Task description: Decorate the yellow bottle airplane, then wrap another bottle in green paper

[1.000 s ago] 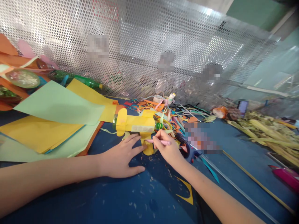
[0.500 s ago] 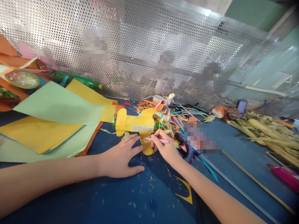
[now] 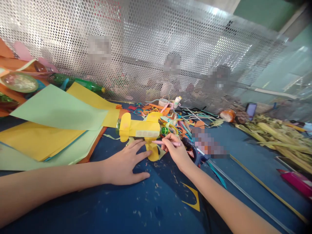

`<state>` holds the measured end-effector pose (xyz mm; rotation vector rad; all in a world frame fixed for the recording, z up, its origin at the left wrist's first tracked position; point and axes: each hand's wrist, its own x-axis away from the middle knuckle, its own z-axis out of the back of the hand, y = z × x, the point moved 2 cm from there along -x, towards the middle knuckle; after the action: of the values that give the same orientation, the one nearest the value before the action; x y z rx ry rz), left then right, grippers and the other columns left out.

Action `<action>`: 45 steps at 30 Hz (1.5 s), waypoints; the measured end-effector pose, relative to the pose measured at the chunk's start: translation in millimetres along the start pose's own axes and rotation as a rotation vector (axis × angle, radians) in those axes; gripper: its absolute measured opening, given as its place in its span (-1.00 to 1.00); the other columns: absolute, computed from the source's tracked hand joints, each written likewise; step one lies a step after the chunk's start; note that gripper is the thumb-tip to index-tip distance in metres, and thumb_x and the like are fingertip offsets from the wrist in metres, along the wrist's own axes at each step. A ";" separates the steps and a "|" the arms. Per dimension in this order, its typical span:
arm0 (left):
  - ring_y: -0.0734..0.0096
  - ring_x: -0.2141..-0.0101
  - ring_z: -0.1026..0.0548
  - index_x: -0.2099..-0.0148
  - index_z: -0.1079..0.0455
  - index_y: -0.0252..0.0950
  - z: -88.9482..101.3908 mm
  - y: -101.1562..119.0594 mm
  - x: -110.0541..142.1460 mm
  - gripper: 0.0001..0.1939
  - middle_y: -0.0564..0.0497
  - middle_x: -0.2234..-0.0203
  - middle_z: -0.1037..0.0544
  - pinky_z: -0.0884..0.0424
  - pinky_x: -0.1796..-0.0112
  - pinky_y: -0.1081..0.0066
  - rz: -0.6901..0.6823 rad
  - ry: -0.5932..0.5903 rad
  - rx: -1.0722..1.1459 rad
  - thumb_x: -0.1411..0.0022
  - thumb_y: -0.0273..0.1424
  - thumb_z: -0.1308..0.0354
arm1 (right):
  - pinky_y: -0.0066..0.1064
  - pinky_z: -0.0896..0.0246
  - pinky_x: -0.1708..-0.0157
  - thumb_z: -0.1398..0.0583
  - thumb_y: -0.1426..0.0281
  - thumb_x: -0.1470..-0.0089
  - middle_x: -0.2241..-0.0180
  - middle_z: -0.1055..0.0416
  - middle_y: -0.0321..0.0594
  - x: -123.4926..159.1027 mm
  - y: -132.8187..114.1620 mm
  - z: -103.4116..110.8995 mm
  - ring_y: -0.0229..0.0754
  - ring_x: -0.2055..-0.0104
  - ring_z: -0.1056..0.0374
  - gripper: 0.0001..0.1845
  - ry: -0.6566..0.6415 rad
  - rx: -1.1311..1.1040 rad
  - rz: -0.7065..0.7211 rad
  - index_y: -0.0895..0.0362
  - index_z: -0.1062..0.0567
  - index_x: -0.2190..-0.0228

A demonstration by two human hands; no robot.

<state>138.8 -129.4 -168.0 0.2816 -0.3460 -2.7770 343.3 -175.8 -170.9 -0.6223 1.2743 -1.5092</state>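
Observation:
A yellow paper airplane [image 3: 141, 130] built around a green bottle lies on the blue table [image 3: 126, 208]. My left hand [image 3: 125, 164] rests flat on the table with fingers spread, its fingertips touching the plane's lower wing. My right hand [image 3: 176, 152] is closed on a pink pen [image 3: 165, 142], whose tip meets the plane's body near that wing.
Green, yellow and orange paper sheets [image 3: 56, 120] lie at left. Coloured paper strips [image 3: 175, 118] pile behind the plane. Scissors [image 3: 197, 156] sit right of my right hand. Dried leaves [image 3: 275, 136] lie at right, a perforated metal screen [image 3: 156, 52] stands behind.
My right hand has shifted the pen slightly up and right along the plane. The left hand has stayed put.

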 end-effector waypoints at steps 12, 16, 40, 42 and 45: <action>-0.03 -0.26 0.05 -0.29 -0.08 -0.17 0.8 0.0 0.0 -0.30 -0.16 -0.25 -0.07 -0.06 -0.17 -0.01 0.007 -0.006 0.021 -0.20 0.03 0.00 | -0.46 -0.13 0.50 -0.11 0.27 -0.12 0.62 -0.36 -0.39 -1.2 3.3 -1.2 -0.28 0.54 -0.29 -0.78 -0.041 0.082 0.034 0.07 -0.25 0.51; -0.06 -0.25 0.04 -0.28 -0.09 -0.16 0.8 0.7 -0.2 -0.31 -0.15 -0.25 -0.07 -0.07 -0.16 -0.02 -0.008 0.003 0.038 -0.19 0.01 -0.03 | -0.44 -0.16 0.50 -0.11 0.23 -0.11 0.60 -0.39 -0.38 -1.5 5.1 -1.6 -0.25 0.53 -0.32 -0.78 -0.051 0.099 0.025 0.06 -0.26 0.49; -0.08 -0.24 0.02 -0.23 -0.18 -0.17 1.6 1.0 -1.4 -0.36 -0.17 -0.24 -0.10 -0.09 -0.15 -0.05 -0.001 0.003 0.021 -0.19 0.01 -0.03 | -0.44 -0.19 0.48 -0.09 0.22 -0.12 0.59 -0.35 -0.38 0.7 3.2 -1.8 -0.25 0.53 -0.33 -0.78 -0.063 0.146 0.060 0.06 -0.25 0.47; -0.08 -0.24 0.02 -0.23 -0.17 -0.17 1.3 1.1 -1.1 -0.36 -0.18 -0.23 -0.10 -0.09 -0.15 -0.04 -0.004 0.006 0.022 -0.19 0.01 -0.03 | -0.44 -0.19 0.47 -0.09 0.22 -0.12 0.59 -0.35 -0.38 0.6 2.8 -1.8 -0.24 0.52 -0.34 -0.78 -0.064 0.145 0.065 0.06 -0.25 0.48; -0.08 -0.24 0.03 -0.24 -0.16 -0.17 0.6 0.9 -1.1 -0.35 -0.18 -0.24 -0.09 -0.08 -0.15 -0.04 -0.005 0.001 0.019 -0.19 0.01 -0.02 | -0.45 -0.18 0.48 -0.10 0.22 -0.12 0.58 -0.36 -0.38 0.9 2.3 -1.7 -0.24 0.50 -0.35 -0.78 -0.063 0.139 0.060 0.06 -0.26 0.48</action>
<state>139.9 -129.7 -167.0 0.2881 -0.3720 -2.7795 342.4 -175.8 -173.7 -0.5322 1.1201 -1.5034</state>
